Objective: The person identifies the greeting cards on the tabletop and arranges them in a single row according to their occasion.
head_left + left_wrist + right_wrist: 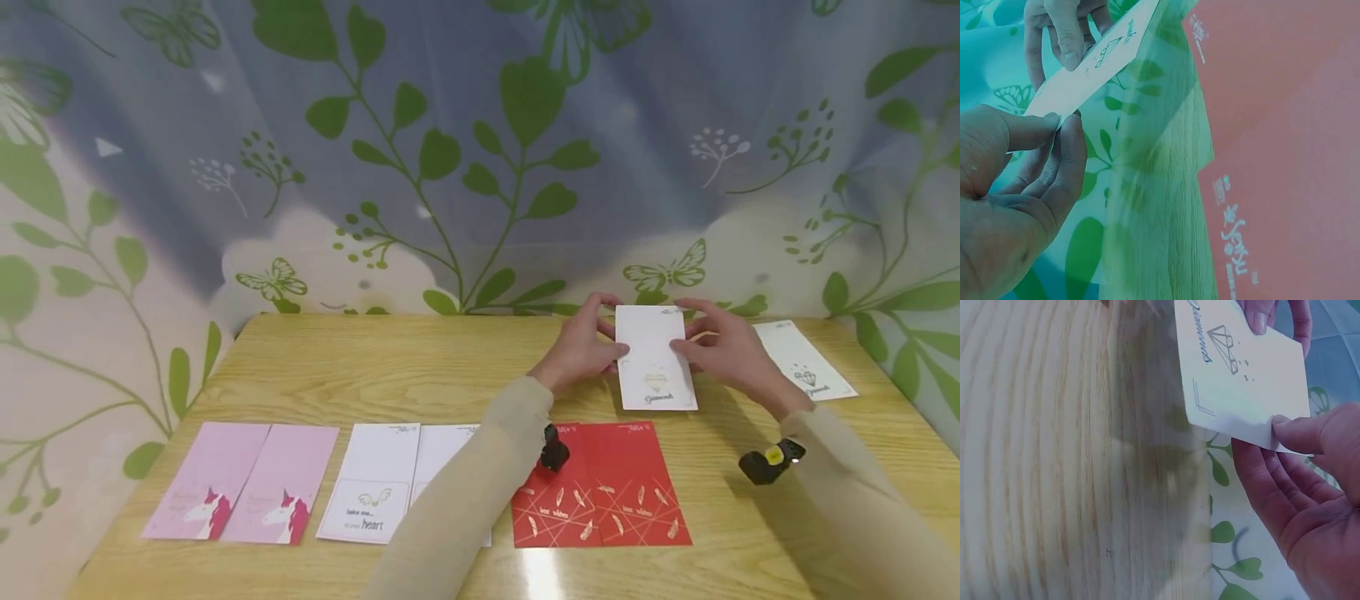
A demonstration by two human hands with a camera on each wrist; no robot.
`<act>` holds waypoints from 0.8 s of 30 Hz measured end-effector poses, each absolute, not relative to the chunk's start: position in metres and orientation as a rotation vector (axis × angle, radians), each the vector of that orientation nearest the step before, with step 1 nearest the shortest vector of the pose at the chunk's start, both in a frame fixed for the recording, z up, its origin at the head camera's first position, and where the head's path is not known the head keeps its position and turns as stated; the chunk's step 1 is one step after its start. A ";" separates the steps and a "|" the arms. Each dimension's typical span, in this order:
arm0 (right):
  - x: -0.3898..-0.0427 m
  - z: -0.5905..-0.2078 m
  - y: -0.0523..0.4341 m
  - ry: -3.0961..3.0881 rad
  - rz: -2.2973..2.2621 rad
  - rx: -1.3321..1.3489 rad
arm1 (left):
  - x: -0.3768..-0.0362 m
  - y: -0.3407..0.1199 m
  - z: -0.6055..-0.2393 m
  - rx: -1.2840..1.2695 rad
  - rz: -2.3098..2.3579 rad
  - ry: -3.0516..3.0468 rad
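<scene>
A white card with a diamond drawing [655, 358] is held above the far part of the wooden table [375, 375], between both hands. My left hand [609, 343] pinches its left edge with thumb and forefinger. My right hand [687, 343] pinches the right edge. In the left wrist view the left hand [1059, 122] grips the card [1094, 65] at its near corner. In the right wrist view the right hand's thumb [1294, 428] lies on the card [1241, 375].
A second diamond card [804, 360] lies flat at the far right. Along the front edge lie two pink unicorn cards [243, 483], two white "heart" cards [371, 483] and two red cards [600, 487]. A leaf-patterned curtain [480, 167] hangs behind the table.
</scene>
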State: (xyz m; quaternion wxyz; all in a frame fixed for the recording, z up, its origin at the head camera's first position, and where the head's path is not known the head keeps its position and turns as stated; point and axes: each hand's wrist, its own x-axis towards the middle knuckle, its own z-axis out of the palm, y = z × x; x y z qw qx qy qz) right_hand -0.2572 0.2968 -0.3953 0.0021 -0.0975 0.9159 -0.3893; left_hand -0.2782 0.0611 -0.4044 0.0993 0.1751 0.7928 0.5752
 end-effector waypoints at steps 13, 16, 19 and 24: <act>-0.232 -0.390 0.313 2.885 -1.283 -0.304 | -0.267 0.068 -0.397 0.607 1.698 2.257; -0.224 -0.390 0.317 2.891 -1.271 -0.296 | -0.263 0.068 -0.395 0.614 1.687 2.239; -0.216 -0.390 0.319 2.908 -1.232 -0.293 | -0.260 0.069 -0.394 0.612 1.672 2.228; -0.205 -0.391 0.323 2.938 -1.185 -0.299 | -0.255 0.070 -0.394 0.645 1.630 2.232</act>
